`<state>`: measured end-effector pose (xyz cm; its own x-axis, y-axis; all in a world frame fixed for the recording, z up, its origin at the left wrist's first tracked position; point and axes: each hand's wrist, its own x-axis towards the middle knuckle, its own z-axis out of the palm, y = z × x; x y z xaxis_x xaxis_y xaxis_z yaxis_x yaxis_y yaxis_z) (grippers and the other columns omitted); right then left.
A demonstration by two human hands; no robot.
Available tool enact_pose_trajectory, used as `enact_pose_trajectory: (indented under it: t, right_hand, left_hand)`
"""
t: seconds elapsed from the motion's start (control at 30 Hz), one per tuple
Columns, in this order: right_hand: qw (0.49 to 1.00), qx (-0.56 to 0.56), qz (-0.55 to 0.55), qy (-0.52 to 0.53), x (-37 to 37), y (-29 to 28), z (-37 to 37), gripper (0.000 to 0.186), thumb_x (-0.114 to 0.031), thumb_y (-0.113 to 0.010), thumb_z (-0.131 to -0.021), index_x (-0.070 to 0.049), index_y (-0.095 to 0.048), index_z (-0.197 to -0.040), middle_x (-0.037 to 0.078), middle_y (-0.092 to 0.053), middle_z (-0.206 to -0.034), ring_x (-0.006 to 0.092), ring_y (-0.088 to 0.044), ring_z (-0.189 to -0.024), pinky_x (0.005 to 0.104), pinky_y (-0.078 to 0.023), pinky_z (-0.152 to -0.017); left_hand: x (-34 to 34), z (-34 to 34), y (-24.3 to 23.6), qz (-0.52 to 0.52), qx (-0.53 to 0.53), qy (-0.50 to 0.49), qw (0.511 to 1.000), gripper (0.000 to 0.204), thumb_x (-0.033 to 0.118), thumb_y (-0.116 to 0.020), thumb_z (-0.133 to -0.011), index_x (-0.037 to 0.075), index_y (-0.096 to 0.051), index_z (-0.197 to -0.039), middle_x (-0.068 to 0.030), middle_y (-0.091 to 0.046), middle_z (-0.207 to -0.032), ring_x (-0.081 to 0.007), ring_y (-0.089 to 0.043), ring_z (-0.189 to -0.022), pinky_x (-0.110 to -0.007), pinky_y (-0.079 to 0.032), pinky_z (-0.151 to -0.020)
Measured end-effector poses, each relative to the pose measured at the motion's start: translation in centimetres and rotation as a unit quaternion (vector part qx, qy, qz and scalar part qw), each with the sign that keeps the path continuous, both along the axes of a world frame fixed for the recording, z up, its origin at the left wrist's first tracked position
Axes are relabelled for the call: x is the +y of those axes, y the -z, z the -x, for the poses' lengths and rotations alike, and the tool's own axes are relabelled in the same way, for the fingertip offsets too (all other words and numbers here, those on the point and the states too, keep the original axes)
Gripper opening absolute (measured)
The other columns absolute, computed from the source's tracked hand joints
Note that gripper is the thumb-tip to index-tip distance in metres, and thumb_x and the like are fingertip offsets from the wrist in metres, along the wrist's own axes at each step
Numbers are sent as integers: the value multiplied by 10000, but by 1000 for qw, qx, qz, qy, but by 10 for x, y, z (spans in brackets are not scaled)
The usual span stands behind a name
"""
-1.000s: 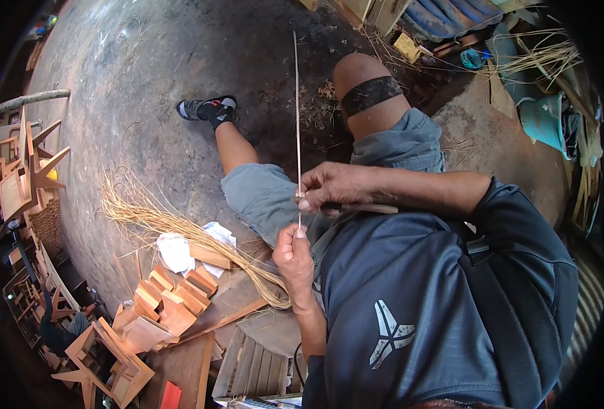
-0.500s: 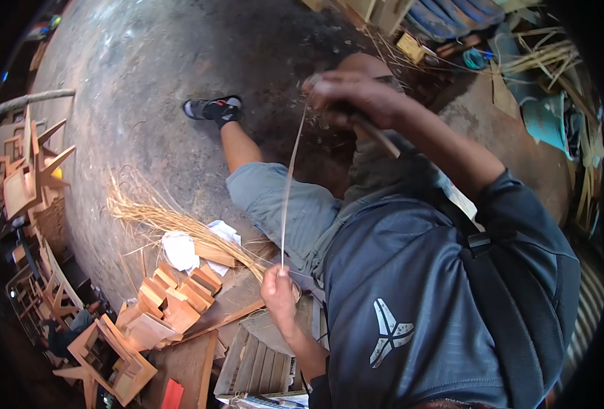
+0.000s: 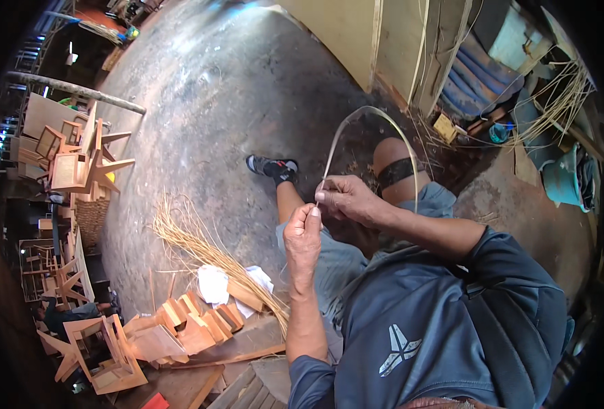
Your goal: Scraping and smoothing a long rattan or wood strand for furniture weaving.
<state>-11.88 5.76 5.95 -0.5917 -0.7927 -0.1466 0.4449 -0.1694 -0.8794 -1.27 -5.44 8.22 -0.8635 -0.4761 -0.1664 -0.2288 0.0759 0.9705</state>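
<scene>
A thin, pale cane strip (image 3: pixel 367 109) loops up from my hands and comes down over my knee. My left hand (image 3: pixel 303 237), closed with the thumb on top, pinches the strip low down. Right beside it, my right hand (image 3: pixel 351 200) grips the same strip between thumb and fingers, the two hands nearly touching. The underside of my right hand is in shadow, so I cannot make out whether anything else is in it. A black band (image 3: pixel 397 173) wraps my right leg near the knee.
To the left, a bundle of long cane strips (image 3: pixel 203 235) lies by crumpled white paper (image 3: pixel 213 285) and several wooden blocks (image 3: pixel 203 332). Wooden chair frames (image 3: pixel 77 170) are stacked at the far left. A teal bucket (image 3: pixel 562 178) and loose cane (image 3: pixel 554 109) are at the right.
My right hand has come down and left to meet my left hand, which has risen. The strip, stretched straight between them before, now bows upward. The stick-like tool under my right hand no longer shows.
</scene>
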Motion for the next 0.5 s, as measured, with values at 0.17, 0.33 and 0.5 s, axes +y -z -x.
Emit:
enact_pose_trajectory:
  t: [0.17, 0.33, 0.5]
  right_hand:
    - [973, 52, -32, 224, 24, -40, 76, 204, -230, -588, -878, -31, -545, -868, 10, -507, -629, 93, -479, -501, 219, -365, -437]
    - [933, -6, 33, 358, 79, -54, 178, 210, -219, -596, -875, -53, -512, -777, 24, -520, -623, 129, -497, -496, 236, -367, -423]
    - [890, 54, 27, 452, 143, -47, 249, 206, -229, -560, -891, -87, -531, -744, 4, -512, -598, 99, -495, -513, 255, -389, -433]
  left_hand:
    - [-38, 3, -4, 170, -23, -11, 985, 196, 172, -558, -890, -10, -616, -927, 7, -539, -701, -75, -484, -629, -226, -423, -594]
    - [-132, -27, 10, 326, -80, -34, 941, 193, 150, -549, -887, -16, -627, -946, -62, -599, -717, -115, -524, -669, -291, -445, -625]
    - [-234, -78, -23, 442, -181, -174, 861, 201, 185, -574, -868, 19, -642, -960, -117, -649, -772, -216, -586, -668, -334, -474, -661]
